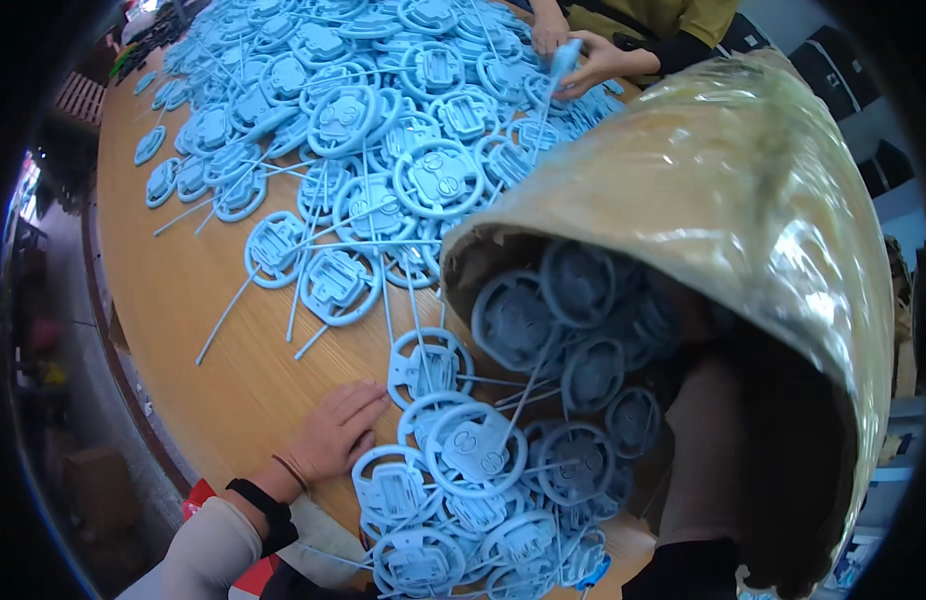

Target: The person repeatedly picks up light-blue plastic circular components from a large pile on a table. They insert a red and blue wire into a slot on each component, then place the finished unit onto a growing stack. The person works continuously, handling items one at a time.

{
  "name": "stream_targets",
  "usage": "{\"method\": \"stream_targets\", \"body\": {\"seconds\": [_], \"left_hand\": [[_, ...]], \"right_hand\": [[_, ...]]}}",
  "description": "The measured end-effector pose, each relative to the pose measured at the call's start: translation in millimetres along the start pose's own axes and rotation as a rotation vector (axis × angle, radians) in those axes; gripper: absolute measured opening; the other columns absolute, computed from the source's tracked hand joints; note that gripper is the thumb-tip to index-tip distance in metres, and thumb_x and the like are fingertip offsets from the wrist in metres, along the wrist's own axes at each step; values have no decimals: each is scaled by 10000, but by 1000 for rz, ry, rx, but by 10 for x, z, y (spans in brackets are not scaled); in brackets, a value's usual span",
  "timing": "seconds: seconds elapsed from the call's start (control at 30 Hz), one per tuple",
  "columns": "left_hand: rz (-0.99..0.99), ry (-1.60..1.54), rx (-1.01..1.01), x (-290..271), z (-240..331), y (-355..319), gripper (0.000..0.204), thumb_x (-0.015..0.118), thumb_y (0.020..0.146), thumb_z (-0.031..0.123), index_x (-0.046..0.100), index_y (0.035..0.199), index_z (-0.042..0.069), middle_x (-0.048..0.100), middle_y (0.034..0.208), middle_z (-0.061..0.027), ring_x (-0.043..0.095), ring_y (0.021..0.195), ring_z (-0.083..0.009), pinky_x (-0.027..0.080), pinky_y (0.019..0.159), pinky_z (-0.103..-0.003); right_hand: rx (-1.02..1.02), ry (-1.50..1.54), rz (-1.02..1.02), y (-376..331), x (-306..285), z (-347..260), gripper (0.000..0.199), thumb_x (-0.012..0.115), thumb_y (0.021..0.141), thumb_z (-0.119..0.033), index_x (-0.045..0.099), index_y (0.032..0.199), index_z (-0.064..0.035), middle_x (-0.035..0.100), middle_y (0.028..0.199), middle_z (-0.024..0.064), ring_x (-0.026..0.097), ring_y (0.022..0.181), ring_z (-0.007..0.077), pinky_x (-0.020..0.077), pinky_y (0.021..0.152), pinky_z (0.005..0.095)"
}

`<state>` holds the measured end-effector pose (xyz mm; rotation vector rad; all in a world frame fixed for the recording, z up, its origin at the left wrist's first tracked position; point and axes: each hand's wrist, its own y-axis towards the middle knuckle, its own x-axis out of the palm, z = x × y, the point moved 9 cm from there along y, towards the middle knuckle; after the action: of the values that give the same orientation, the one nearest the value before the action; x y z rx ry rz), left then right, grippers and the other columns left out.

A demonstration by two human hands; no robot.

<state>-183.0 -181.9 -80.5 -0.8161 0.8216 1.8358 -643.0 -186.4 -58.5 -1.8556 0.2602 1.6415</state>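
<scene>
My left hand (338, 430) lies on the wooden table with its fingers stretched out and close together, its tips at the edge of a light-blue plastic steering-wheel-shaped part (429, 366). My right forearm (705, 445) reaches into a large brown container (723, 170) covered in shiny clear tape, tipped with its mouth toward me. In its shadow the right hand's fingers are hidden. Several blue wheel parts (516, 318) lie inside the mouth. More of them, such as one wheel part (475, 450) with thin sprue rods, form a heap in front of me.
A big pile of the same blue wheel parts (433, 175) covers the far side of the wooden table (198, 330). Across the table, another person's hands (588, 68) hold a blue piece. A red object (198, 497) sits below the table edge by my left forearm.
</scene>
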Motion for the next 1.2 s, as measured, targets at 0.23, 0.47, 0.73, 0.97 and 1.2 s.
{"method": "stream_targets", "body": {"seconds": [0.23, 0.47, 0.73, 0.97, 1.2], "left_hand": [[148, 4, -96, -53, -72, -126, 557, 544, 653, -2, 430, 1198, -20, 483, 1146, -207, 481, 1061, -364, 384, 929, -424], [126, 32, -108, -93, -61, -82, 517, 549, 653, -12, 448, 1160, -37, 472, 1156, -217, 462, 1077, -375, 373, 931, -438], [93, 38, -158, -93, -84, -178, 482, 566, 653, 11, 473, 1124, -17, 497, 1111, -208, 491, 1031, -370, 396, 894, -439], [57, -2, -109, -113, -13, -26, 476, 623, 647, 21, 480, 1100, -5, 503, 1113, -194, 496, 1033, -367, 406, 884, -430], [55, -28, -134, -82, -97, -72, 496, 594, 657, 4, 458, 1134, -12, 459, 1177, -213, 458, 1073, -386, 383, 908, -432]], "right_hand": [[-222, 510, -153, -1712, 470, -1038, 452, 390, 920, -345, 463, 1225, -19, 336, 1348, 206, 327, 1250, 332, 269, 1020, 385], [-467, 852, -428, -1777, 146, -909, 308, 434, 926, -235, 583, 1068, -6, 544, 1153, 124, 542, 1015, 178, 426, 875, 290], [97, 508, 269, 217, -181, 721, 252, 456, 887, -196, 623, 983, -33, 613, 1005, 54, 558, 925, 136, 426, 847, 308], [93, 345, 278, 711, -85, 915, 250, 458, 885, -195, 621, 981, -33, 615, 993, 54, 558, 914, 136, 428, 839, 306], [30, 334, 162, 47, 318, 903, 248, 461, 883, -195, 620, 979, -32, 617, 981, 54, 559, 904, 136, 430, 831, 305]]}}
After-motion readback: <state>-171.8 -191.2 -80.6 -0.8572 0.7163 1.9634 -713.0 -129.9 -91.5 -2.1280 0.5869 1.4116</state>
